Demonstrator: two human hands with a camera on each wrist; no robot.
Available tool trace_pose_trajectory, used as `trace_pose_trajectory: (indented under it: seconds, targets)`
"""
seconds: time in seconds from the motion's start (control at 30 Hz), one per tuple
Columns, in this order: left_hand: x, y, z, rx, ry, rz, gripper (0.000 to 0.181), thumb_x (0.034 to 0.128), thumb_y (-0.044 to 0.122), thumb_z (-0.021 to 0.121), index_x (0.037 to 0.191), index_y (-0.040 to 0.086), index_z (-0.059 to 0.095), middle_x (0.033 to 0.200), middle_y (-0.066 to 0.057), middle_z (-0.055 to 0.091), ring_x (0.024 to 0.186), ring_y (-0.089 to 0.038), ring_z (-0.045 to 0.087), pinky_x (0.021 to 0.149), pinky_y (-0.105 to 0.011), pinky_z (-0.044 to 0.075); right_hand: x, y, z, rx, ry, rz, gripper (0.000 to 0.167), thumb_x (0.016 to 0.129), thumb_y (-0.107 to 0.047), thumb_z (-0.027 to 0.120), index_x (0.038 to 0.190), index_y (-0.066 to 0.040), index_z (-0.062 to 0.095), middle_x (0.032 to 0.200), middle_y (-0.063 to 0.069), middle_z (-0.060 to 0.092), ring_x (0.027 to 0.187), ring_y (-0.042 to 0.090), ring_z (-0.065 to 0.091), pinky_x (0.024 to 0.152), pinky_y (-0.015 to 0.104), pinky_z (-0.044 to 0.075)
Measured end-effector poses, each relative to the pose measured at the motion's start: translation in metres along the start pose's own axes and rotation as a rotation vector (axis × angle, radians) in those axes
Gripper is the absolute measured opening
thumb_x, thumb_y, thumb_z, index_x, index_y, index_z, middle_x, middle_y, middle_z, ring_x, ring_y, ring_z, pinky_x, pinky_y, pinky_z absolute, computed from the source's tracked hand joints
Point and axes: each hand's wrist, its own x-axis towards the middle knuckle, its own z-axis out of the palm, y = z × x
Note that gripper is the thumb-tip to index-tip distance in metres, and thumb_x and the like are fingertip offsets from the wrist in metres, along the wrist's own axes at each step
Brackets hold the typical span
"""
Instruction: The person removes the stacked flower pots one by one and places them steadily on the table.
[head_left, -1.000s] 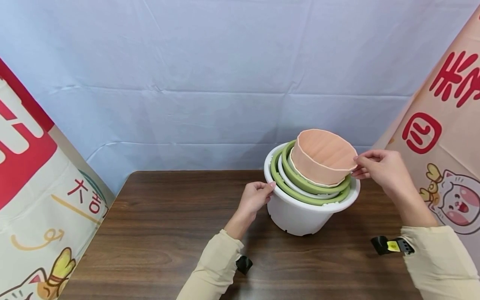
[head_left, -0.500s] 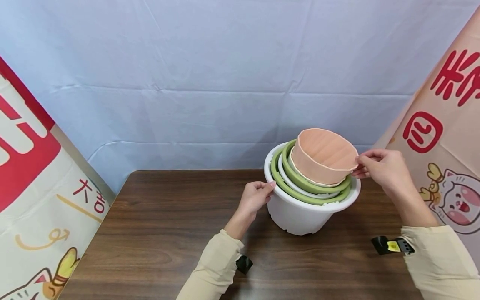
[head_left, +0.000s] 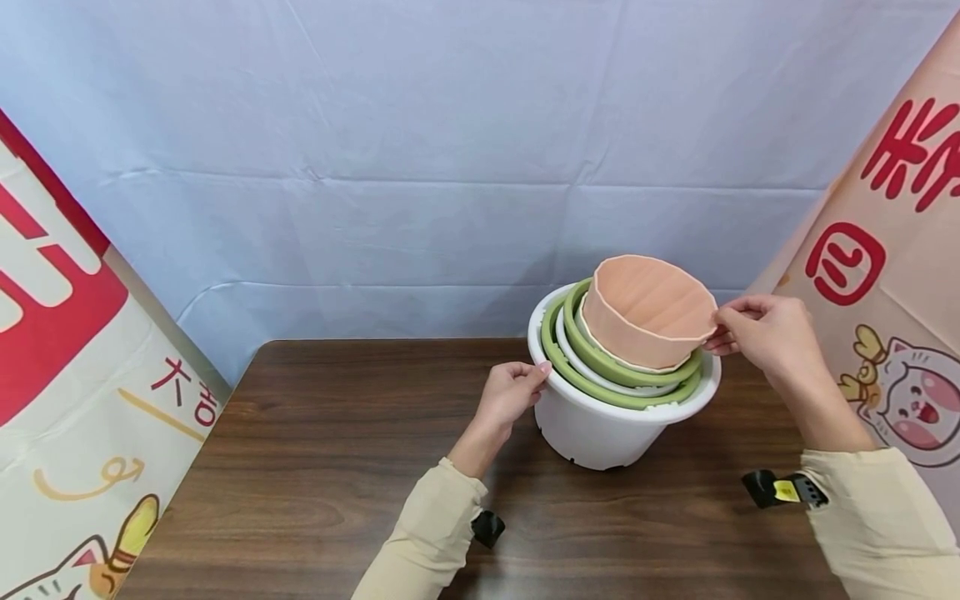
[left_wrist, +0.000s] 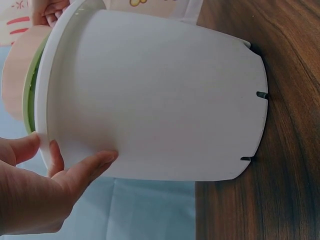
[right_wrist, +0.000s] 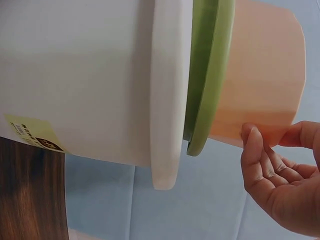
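Observation:
A large white flowerpot (head_left: 596, 437) stands upright on the table, with several smaller pots nested inside it. Among these show a green pot rim (head_left: 600, 390), a white rim and another green rim. Topmost sits a peach pot (head_left: 637, 321) with a faceted wall, rising above the others and slightly tilted. My left hand (head_left: 508, 396) pinches the white flowerpot's rim at its left; in the left wrist view the other fingers lie against its outer wall. On the opposite side, my right hand (head_left: 776, 333) pinches the peach pot's rim between thumb and fingers. The lower parts of the nested pots are hidden.
The brown wooden table (head_left: 337, 450) runs back to a pale blue cloth (head_left: 375, 233). Printed sheets flank it, a white and red one (head_left: 82, 400) at left and a pink one (head_left: 877, 275) at right. Both wrists wear black straps.
Both hands and the stacked pots stay nearly in the same place, each grip unchanged. The printed sheet at the left has shifted slightly to the right.

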Motion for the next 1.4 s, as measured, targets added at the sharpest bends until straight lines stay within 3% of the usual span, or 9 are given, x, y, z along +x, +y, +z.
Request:
trace_pose_trajectory:
  seconds: [0.4, 0.7, 1.0, 1.07, 1.17, 1.27, 1.4]
  targets:
    - [0.002, -0.002, -0.001, -0.012, -0.009, -0.001, 0.025, 0.0889, 0.016, 0.061, 0.093, -0.009, 0.061, 0.084, -0.013, 0.065, 0.084, -0.021, 0.062, 0.081, -0.036, 0.05, -0.001, -0.004, -0.001, -0.014, 0.022, -0.004, 0.033, 0.094, -0.014, 0.048, 0.103, 0.017, 0.055, 0.069, 0.008, 0.064, 0.055, 0.013, 0.063, 0.051, 0.025, 0.053]
    - [0.004, -0.004, -0.001, -0.013, -0.009, -0.001, 0.025, 0.0888, 0.016, 0.061, 0.092, -0.009, 0.061, 0.083, -0.011, 0.065, 0.083, -0.021, 0.062, 0.081, -0.037, 0.05, 0.0, -0.005, -0.006, 0.034, 0.036, -0.02, 0.032, 0.093, -0.01, 0.045, 0.104, 0.019, 0.052, 0.064, -0.003, 0.061, 0.053, 0.011, 0.062, 0.051, 0.024, 0.053]
    - [0.005, -0.005, 0.001, -0.015, -0.005, -0.012, 0.024, 0.0886, 0.016, 0.062, 0.092, -0.008, 0.061, 0.083, -0.012, 0.064, 0.081, -0.019, 0.062, 0.081, -0.035, 0.05, -0.001, -0.009, -0.018, 0.05, 0.058, -0.001, 0.038, 0.093, -0.018, 0.048, 0.104, 0.018, 0.053, 0.058, -0.014, 0.06, 0.054, 0.013, 0.064, 0.052, 0.025, 0.053]
    - [0.004, -0.004, 0.001, -0.013, -0.006, -0.012, 0.024, 0.0887, 0.016, 0.061, 0.093, -0.008, 0.062, 0.083, -0.011, 0.064, 0.081, -0.018, 0.062, 0.08, -0.034, 0.051, -0.001, -0.01, -0.023, 0.062, 0.065, 0.004, 0.032, 0.093, -0.02, 0.049, 0.098, 0.011, 0.058, 0.057, -0.016, 0.06, 0.053, 0.012, 0.064, 0.052, 0.023, 0.053]
    - [0.004, -0.003, 0.001, -0.009, -0.007, -0.009, 0.024, 0.089, 0.016, 0.061, 0.093, -0.008, 0.062, 0.082, -0.01, 0.065, 0.081, -0.018, 0.062, 0.08, -0.033, 0.051, -0.001, -0.011, -0.028, 0.129, 0.079, 0.003, 0.021, 0.092, -0.017, 0.05, 0.08, -0.01, 0.066, 0.056, -0.014, 0.061, 0.052, 0.011, 0.063, 0.051, 0.023, 0.053]
    - [0.004, -0.003, 0.001, -0.01, -0.004, -0.008, 0.024, 0.0889, 0.016, 0.061, 0.093, -0.008, 0.062, 0.082, -0.01, 0.065, 0.08, -0.018, 0.062, 0.08, -0.033, 0.051, 0.0, -0.012, -0.033, 0.182, 0.094, 0.003, 0.032, 0.091, -0.015, 0.051, 0.065, -0.029, 0.062, 0.056, -0.013, 0.061, 0.051, 0.01, 0.063, 0.05, 0.024, 0.052]
    - [0.004, -0.003, 0.0, -0.011, -0.001, -0.008, 0.024, 0.0887, 0.016, 0.061, 0.092, -0.008, 0.062, 0.082, -0.011, 0.064, 0.079, -0.017, 0.061, 0.08, -0.034, 0.051, -0.001, -0.014, -0.037, 0.163, 0.122, 0.027, 0.03, 0.091, -0.019, 0.051, 0.065, -0.032, 0.061, 0.056, -0.015, 0.061, 0.052, 0.011, 0.063, 0.05, 0.022, 0.052]
